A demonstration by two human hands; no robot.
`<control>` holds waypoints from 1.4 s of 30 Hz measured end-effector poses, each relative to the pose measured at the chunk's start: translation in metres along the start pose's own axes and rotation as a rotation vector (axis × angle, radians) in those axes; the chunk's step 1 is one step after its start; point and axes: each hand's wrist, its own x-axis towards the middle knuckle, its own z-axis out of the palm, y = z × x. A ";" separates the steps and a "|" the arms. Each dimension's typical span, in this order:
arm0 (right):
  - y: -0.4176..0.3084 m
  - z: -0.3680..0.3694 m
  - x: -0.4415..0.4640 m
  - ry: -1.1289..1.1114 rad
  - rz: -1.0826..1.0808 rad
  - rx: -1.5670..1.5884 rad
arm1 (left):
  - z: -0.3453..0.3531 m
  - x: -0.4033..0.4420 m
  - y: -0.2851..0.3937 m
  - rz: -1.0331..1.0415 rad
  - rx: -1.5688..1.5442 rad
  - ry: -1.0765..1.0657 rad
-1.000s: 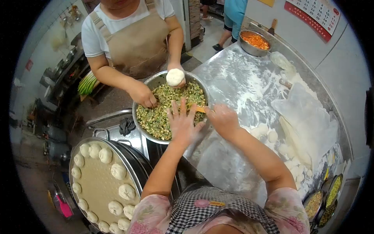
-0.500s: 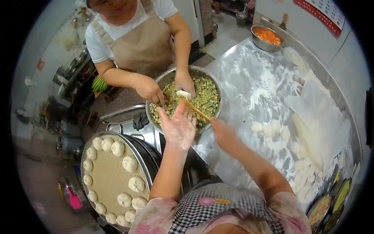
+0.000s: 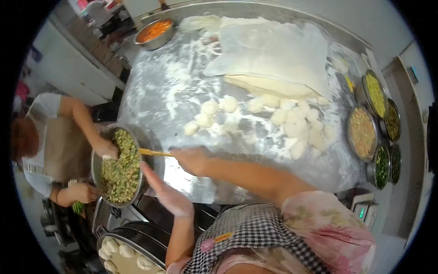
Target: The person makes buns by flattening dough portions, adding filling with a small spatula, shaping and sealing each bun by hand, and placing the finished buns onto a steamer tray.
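My right hand [image 3: 192, 160] is closed around a thin yellow-brown stick [image 3: 156, 152], whose far end reaches the rim of a metal bowl [image 3: 96, 166]. Green chopped filling [image 3: 121, 171] lies in that bowl. Just right of the bowl, my left hand [image 3: 169, 194] is raised with its fingers stretched out and nothing in it. Across the bowl, a co-worker's hand [image 3: 105, 149] holds a small white piece of dough over the filling. The co-worker's other hand [image 3: 84, 192] is by the bowl's near left rim.
Flattened dough rounds [image 3: 296, 123] lie on the floured metal table [image 3: 173, 91], below a plastic-covered dough sheet [image 3: 273, 55]. Orange filling fills a bowl [image 3: 155, 34] at the back left. Several filling bowls [image 3: 363, 134] stand at right. Buns sit on a tray [image 3: 132, 261] at lower left.
The view has swung right, so the co-worker and filling bowl now appear far left. My left hand has moved off the filling to beside the bowl. The stick stays in my right hand.
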 end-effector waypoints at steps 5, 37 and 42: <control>0.104 -0.018 -0.102 0.460 0.029 0.331 | 0.060 -0.112 -0.080 0.441 0.385 -0.910; 0.245 -0.010 -0.470 0.596 0.483 0.657 | 0.306 -0.068 -0.085 0.312 0.764 -1.106; 0.236 0.001 -0.469 0.600 0.560 0.690 | 0.233 -0.068 0.010 0.345 0.475 -0.773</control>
